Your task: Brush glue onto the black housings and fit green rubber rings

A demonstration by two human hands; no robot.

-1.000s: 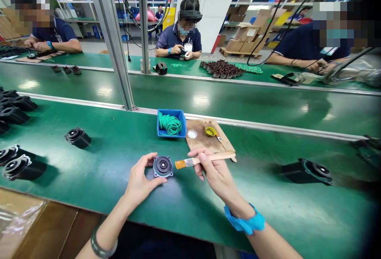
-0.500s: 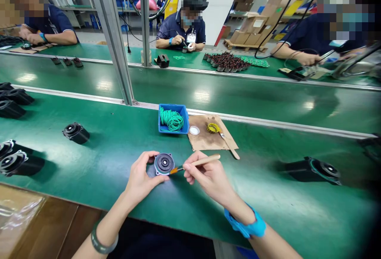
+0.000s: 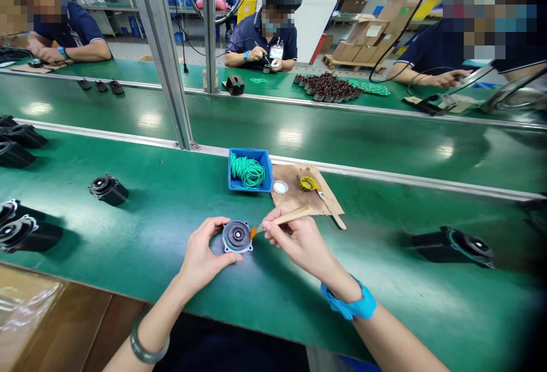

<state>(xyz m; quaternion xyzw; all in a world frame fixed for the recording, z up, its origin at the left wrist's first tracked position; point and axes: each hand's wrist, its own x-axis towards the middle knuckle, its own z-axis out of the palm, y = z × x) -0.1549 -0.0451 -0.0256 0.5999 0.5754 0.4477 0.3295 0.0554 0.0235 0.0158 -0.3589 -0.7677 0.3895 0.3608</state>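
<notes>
My left hand (image 3: 205, 251) grips a round motor part (image 3: 237, 236) by its rim, thumb at the near side and fingers at the far left. The part stands on the green table (image 3: 162, 229) with its ringed face up. Between the fingers of my right hand (image 3: 294, 238) is a brush (image 3: 286, 218) with a light wooden handle. Its orange bristles touch or nearly touch the right edge of the part's rim. Behind my hands are a blue bin (image 3: 250, 188) of green rings (image 3: 248, 171) and a cardboard sheet (image 3: 290, 204) with a yellow-rimmed pot (image 3: 307, 183).
A black motor housing (image 3: 453, 246) lies at the right; another (image 3: 108, 189) stands at the left, with several more along the left edge. A metal post (image 3: 164, 58) rises beyond the table. People sit across the green line.
The brush tip has moved up along the part's right rim, and my right hand has shifted slightly up. My left hand keeps its hold on the part.
</notes>
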